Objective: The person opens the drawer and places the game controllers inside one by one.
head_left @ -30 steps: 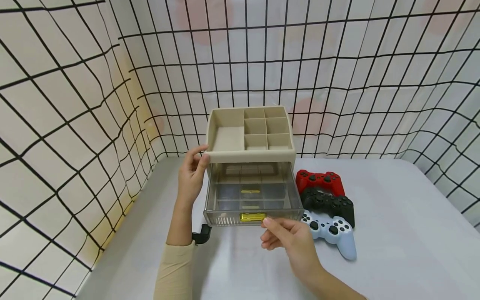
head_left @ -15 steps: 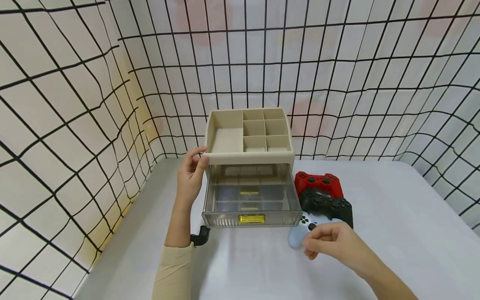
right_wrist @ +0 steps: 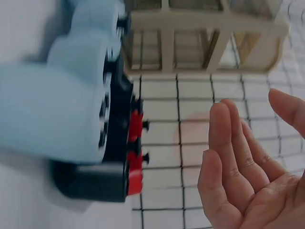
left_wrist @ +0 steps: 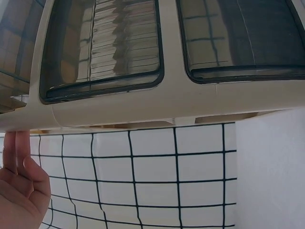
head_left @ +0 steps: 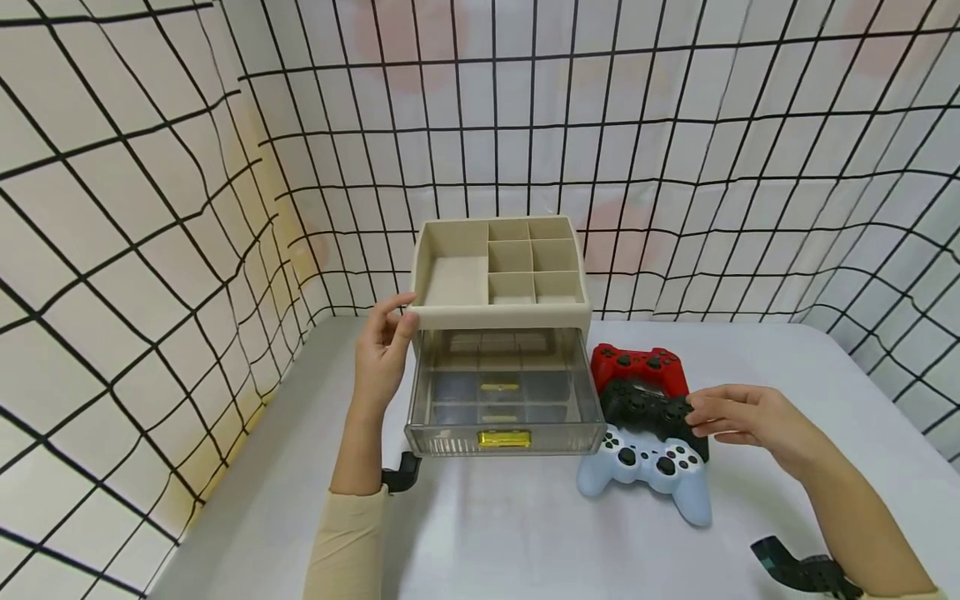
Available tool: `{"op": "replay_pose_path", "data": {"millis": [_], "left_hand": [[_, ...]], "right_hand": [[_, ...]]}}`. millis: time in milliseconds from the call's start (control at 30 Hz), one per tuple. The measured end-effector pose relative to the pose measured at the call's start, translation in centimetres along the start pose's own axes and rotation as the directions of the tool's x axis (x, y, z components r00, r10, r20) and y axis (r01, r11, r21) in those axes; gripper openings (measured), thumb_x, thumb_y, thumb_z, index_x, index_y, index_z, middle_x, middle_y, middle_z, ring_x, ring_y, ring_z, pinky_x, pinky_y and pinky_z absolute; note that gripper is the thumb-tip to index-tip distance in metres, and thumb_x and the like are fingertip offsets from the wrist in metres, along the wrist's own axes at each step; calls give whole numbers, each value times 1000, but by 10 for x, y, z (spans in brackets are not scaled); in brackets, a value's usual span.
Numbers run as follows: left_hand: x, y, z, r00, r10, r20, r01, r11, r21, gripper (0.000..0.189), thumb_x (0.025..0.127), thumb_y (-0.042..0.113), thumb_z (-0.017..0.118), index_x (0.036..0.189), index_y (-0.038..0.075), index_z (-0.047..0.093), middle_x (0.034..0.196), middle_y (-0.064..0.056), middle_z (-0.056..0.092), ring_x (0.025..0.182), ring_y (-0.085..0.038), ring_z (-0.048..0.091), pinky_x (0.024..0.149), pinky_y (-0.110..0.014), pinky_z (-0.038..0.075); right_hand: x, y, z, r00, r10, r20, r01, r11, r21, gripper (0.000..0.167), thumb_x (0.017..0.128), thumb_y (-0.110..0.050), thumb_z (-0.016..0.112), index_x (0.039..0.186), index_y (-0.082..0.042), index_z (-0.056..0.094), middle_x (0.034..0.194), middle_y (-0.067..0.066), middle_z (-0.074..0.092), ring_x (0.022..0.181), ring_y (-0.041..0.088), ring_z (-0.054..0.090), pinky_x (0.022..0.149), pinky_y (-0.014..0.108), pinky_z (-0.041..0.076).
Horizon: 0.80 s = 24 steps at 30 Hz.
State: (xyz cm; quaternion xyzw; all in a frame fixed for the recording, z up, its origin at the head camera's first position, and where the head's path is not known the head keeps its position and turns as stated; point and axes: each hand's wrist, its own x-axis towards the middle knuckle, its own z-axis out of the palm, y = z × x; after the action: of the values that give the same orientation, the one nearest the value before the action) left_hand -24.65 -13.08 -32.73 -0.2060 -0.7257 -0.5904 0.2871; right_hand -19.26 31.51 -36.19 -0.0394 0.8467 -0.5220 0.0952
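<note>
My left hand (head_left: 381,354) rests its fingertips against the front left corner of a beige desktop organizer (head_left: 501,317). In the left wrist view, two fairly straight fingers (left_wrist: 17,150) reach the organizer's edge. Below its compartment top, a see-through grey drawer (head_left: 450,440) with a yellow handle (head_left: 504,438) stands pulled out. My right hand (head_left: 750,421) hovers with relaxed fingers at the right end of a black game controller (head_left: 637,408), holding nothing. A red controller (head_left: 637,364) lies behind the black one, and a light blue controller (head_left: 645,467) in front of it.
All of this stands on a white table (head_left: 495,533). Black grid netting (head_left: 528,125) over pale walls closes off the back and sides. A black wrist mount (head_left: 806,571) shows at my right forearm, another black piece (head_left: 401,472) beside the left.
My right hand has let go of the drawer handle and moved right, past the light blue controller, to the black one's right end. The left hand stays on the organizer; the drawer remains out.
</note>
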Motion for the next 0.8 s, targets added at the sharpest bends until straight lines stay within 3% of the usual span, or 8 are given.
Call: {"op": "replay_pose_path", "data": {"millis": [300, 500, 600, 700, 800], "left_hand": [[0, -1, 0, 1000, -2, -2, 2, 1000, -6, 26, 98, -4, 53, 123, -6, 55, 78, -7, 50, 68, -8, 44, 61, -21, 36], [1, -1, -1, 1000, 5, -4, -5, 1000, 2, 26, 97, -5, 53, 123, -6, 56, 78, -7, 51, 70, -11, 46, 63, -21, 37], [1, -2, -1, 1000, 11, -5, -11, 1000, 8, 26, 97, -5, 53, 123, -7, 56, 78, -4, 50, 68, -9, 46, 62, -21, 37], [1, -2, -1, 1000, 13, -2, -13, 1000, 12, 26, 97, -5, 54, 123, -7, 56, 77, -1, 49, 67, -8, 44, 60, -21, 36], [1, -2, -1, 1000, 9, 4, -9, 1000, 11, 26, 97, -4, 54, 123, -6, 56, 77, 1, 49, 67, -8, 44, 60, -21, 36]], "right_hand": [[37, 20, -22, 994, 86, -62, -88, 996, -21, 68, 100, -42, 52, 137, 14, 40, 109, 11, 70, 89, 10, 68, 77, 28, 54], [60, 32, -31, 985, 112, -135, -108, 993, 40, 74, 101, -45, 47, 142, 14, 32, 101, -5, 71, 84, 2, 67, 74, 25, 54], [74, 41, -37, 979, 146, -141, -138, 989, 60, 75, 101, -46, 47, 143, 13, 29, 100, -2, 72, 83, 4, 68, 73, 25, 54], [88, 55, -45, 975, 186, -122, -178, 981, 72, 75, 99, -49, 49, 142, 12, 34, 102, 5, 72, 83, 9, 69, 73, 29, 55], [101, 74, -53, 966, 240, -95, -228, 966, 119, 64, 96, -51, 55, 133, 1, 50, 95, 3, 73, 81, 11, 70, 73, 30, 55]]}}
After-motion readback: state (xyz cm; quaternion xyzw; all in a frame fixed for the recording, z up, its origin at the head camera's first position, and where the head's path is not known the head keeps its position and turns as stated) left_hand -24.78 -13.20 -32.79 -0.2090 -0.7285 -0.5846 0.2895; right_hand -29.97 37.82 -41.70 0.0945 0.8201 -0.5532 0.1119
